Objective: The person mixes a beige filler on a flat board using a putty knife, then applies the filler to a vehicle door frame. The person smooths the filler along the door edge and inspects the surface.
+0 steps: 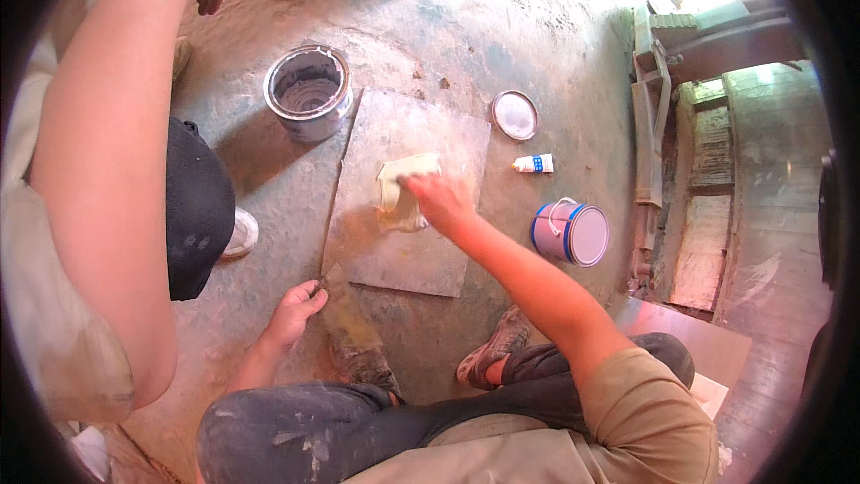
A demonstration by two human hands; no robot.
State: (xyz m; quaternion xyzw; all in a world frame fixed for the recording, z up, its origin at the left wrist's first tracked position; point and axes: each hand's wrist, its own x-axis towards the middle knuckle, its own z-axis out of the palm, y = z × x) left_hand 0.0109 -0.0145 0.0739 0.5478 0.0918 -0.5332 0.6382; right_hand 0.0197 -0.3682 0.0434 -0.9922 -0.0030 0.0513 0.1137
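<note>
the person's right hand [439,199] is resting over a flat, square, grey board [403,264], its fingers curled in a loose fist; whether it is gripping a tool i cannot tell, since the hand itself is covering that spot. a thick, glossy patch of cream-coloured paste [405,167] is lying on the board at that hand's fingertips, spreading just beyond them and to their left, with an amber-tinted edge showing below left of the knuckles. the person's left hand [291,315] is hanging below and left of the right one, near the board's lower left corner and well apart from the paste, its thumb and fingertips coming together; a blurred, yellow-streaked grey shape [354,323] is showing just right of those fingertips, and i cannot tell whether the hand is gripping it. beyond and left of the right hand, a large, uncovered, cylindrical metal can [315,129] is standing beside the board, grey residue coating its inside. beyond and right of the same hand, a round, grey, metal-rimmed lid [515,115] is lying near the board's edge, and a small white-and-blue tube [537,163] is lying nearer to it. farther right of the hand, a pale, blue-edged, cylindrical can [571,233] with a white handle is sitting on the floor [573,327].
</note>
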